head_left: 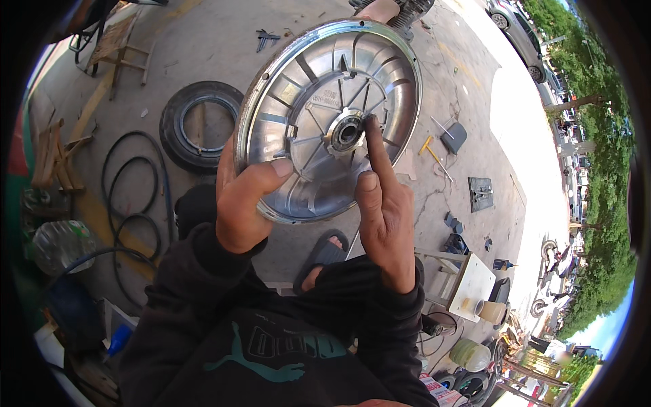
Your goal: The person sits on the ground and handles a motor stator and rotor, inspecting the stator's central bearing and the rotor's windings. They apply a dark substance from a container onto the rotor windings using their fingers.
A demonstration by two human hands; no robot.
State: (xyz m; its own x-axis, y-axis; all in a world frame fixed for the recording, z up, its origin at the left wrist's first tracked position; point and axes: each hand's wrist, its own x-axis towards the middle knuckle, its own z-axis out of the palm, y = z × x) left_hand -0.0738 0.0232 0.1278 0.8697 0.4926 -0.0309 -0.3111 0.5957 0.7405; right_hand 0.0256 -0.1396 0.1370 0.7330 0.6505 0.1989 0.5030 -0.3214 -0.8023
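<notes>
My left hand (pixel 241 214) grips the edge of a round silver metal wheel hub (pixel 291 102), held tilted up with its ribbed inner face toward me, thumb on the face. The index finger of my right hand (pixel 386 224) points up across the hub, its tip at the bearing (pixel 348 134) in the centre; the thumb stands apart near the lower right of the hub, and the other fingers are mostly hidden. Behind the hub, a black tyre (pixel 178 122) lies on the floor.
Coiled black hose (pixel 108 183), plastic jug (pixel 61 244) and wooden stools (pixel 119 47) lie left. At right are a yellow-handled tool (pixel 426 146), small bench (pixel 472 285) and containers (pixel 468 356). Part of another person (pixel 380 9) shows at the top beside dark machinery. Parked vehicles line the far right.
</notes>
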